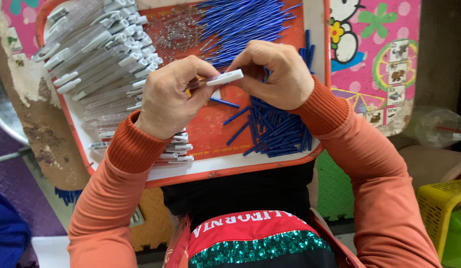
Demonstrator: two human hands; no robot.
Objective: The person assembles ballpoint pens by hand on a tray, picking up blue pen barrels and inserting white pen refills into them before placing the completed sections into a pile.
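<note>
I see the pen (221, 78) pinched between both hands above the tray (210, 171), long axis left-right. My left hand (166, 99) grasps its clear barrel; my right hand (280, 74) pinches the white cap end, equally near.

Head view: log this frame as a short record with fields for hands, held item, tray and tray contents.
left hand: grips the clear barrel end of the pen
right hand: pinches the white clip end
held item: pen, clear barrel, white clip
tray: orange, white-rimmed, on the lap
tray contents: clear pens with white clips at left, blue refill tubes at right, small metal springs at top
</note>
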